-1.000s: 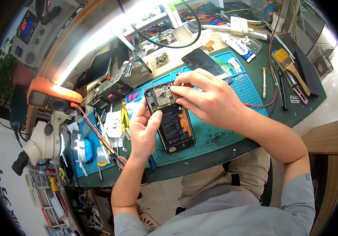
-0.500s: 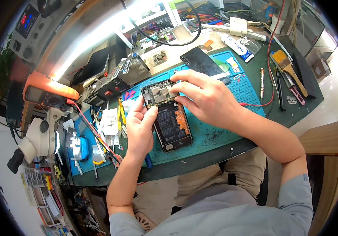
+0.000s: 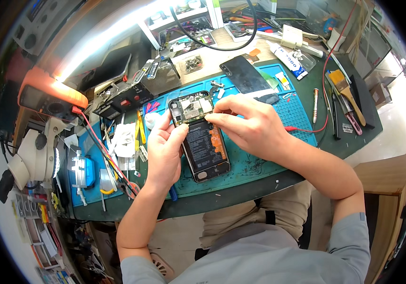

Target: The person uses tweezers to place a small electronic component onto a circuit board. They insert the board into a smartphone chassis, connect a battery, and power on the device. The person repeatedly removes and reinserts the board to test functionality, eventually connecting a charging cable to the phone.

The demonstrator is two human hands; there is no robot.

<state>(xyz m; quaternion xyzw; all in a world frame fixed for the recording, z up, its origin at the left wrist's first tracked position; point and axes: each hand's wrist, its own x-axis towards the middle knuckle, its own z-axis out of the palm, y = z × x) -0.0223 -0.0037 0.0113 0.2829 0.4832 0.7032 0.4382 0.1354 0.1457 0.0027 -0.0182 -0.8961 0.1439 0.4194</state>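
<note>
An opened phone (image 3: 203, 149) stands tilted over the blue silicone mat (image 3: 292, 123), its circuit board (image 3: 192, 106) bared at the top and a black battery with an orange flex cable below. My left hand (image 3: 166, 149) holds the phone by its left edge, thumb beside the board. My right hand (image 3: 252, 124) has thumb and fingertips pressed together at the right edge, just below the board; what they pinch is too small to tell. A second dark phone (image 3: 243, 75) lies behind, with small metal parts nearby.
An orange multimeter (image 3: 51, 97), white microscope (image 3: 37, 156) and blue fixture (image 3: 82, 173) stand left. Tools crowd around a black box (image 3: 122, 102). A glue tube (image 3: 288, 59), screwdriver (image 3: 315, 106) and brush (image 3: 347, 90) lie right. A black cable (image 3: 214, 47) loops overhead.
My right fingertips have come down from the board's upper right corner to its lower right edge, uncovering the top of the board. The whole scene has shifted leftward in the view.
</note>
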